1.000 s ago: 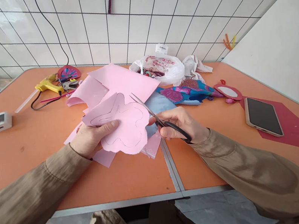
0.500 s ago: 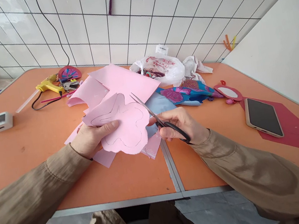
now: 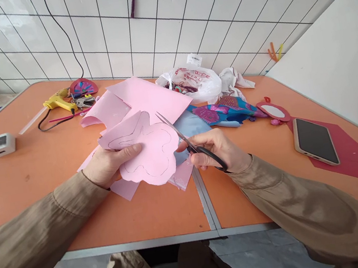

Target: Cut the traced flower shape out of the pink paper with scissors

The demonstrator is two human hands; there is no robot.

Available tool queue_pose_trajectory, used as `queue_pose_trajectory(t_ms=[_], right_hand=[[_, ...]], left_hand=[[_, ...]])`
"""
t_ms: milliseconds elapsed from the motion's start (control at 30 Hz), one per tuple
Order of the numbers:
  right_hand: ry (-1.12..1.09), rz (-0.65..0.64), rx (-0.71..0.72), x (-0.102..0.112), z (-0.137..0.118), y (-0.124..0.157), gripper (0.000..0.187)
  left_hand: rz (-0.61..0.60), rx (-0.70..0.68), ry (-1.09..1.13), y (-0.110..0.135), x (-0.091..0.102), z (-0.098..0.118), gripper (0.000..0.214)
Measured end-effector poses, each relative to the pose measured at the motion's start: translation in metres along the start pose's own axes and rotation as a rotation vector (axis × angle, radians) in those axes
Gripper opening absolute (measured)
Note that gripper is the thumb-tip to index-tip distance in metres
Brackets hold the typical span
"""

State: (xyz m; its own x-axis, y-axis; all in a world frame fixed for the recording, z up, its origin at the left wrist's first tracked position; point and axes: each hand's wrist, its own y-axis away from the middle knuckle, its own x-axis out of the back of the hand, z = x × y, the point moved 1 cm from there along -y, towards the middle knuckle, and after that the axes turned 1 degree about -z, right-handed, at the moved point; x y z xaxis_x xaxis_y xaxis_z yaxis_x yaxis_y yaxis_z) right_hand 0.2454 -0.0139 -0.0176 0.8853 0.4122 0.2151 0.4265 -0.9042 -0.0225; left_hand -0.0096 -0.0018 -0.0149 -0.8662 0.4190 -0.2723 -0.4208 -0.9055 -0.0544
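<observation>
My left hand (image 3: pixel 108 164) grips a pink sheet (image 3: pixel 148 153) by its left side, thumb on top. A curved, flower-like outline is drawn on the sheet, and its right and lower edges are cut wavy. In my right hand (image 3: pixel 214 148) are black-handled scissors (image 3: pixel 185 140), blades pointing up and left beside the sheet's right edge. The blades look closed or nearly so. Under and behind the held piece lie more pink sheets (image 3: pixel 148 95), pink scraps (image 3: pixel 183 174) and a light blue sheet (image 3: pixel 194 122).
At the back left are a yellow glue gun (image 3: pixel 59 102) and a white cube-shaped device (image 3: pixel 1 145). A white plastic bag (image 3: pixel 205 84) and blue patterned fabric (image 3: pixel 226 111) lie behind my right hand. Farther right, a phone (image 3: pixel 315 141) rests on a red sheet (image 3: pixel 357 154).
Almost nothing differs. The pink sheet in my left hand has shifted very slightly left; the scissors hold the same place and angle.
</observation>
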Motion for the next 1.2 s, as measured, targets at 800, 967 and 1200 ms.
queue_pose_trajectory(t_ms=[800, 967, 1200], right_hand=[[0.036, -0.011, -0.101, -0.003, -0.012, 0.002, 0.062], [0.056, -0.039, -0.123, -0.002, -0.015, 0.003, 0.063], [0.086, -0.044, -0.127, -0.002, -0.012, 0.003, 0.064]], left_hand=[[-0.068, 0.035, 0.112, -0.005, -0.002, 0.012, 0.044], [-0.062, 0.038, 0.099, -0.005, 0.001, 0.014, 0.037], [-0.044, 0.071, 0.087, -0.004, 0.008, 0.014, 0.033]])
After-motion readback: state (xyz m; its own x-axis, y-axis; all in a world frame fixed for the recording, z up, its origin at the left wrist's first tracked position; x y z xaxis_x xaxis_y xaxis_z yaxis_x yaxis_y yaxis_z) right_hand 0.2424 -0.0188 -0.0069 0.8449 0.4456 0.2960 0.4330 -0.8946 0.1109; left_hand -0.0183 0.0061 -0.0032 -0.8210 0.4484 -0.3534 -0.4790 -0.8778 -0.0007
